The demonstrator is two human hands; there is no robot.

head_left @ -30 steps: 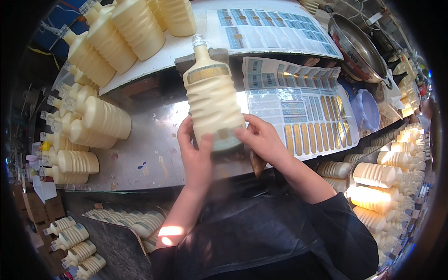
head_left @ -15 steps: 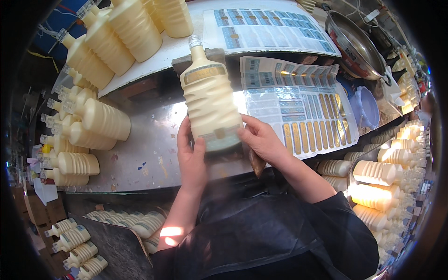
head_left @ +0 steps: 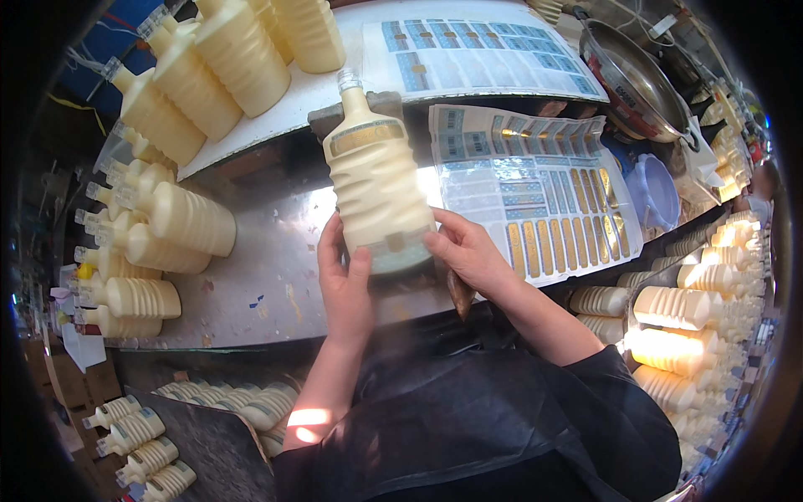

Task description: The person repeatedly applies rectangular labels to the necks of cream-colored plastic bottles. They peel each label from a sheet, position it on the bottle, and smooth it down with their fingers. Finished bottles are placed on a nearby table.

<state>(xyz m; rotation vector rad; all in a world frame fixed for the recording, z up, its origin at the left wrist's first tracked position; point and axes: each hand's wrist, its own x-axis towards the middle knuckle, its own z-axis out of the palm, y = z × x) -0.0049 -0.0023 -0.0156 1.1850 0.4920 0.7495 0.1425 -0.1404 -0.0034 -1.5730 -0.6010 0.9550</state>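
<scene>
Between my hands lies a cream bottle (head_left: pixel 381 184) with wavy sides and a clear top. It bears a gold label near its shoulder and a pale blue strip around its base. Its neck end lies at a grey block (head_left: pixel 389 105). My left hand (head_left: pixel 343 272) grips the lower left side, thumb along the front. On the lower right side, my right hand (head_left: pixel 473 251) presses its thumb near the strip's end. A brown pointed piece (head_left: pixel 458 294) sticks out below the right palm; whether that hand holds it is unclear.
Right of the bottle lies a sheet of blue and gold labels (head_left: pixel 477 180); another label sheet (head_left: pixel 452 71) is on the white shelf. A metal pan (head_left: pixel 640 75) and lilac tub (head_left: pixel 657 192) stand at the right. Cream bottles (head_left: pixel 192 222) crowd the left, with more racked (head_left: pixel 669 309) at lower right.
Almost nothing differs. The bottle's top sits very slightly lower in the picture, and both hands keep the same hold.
</scene>
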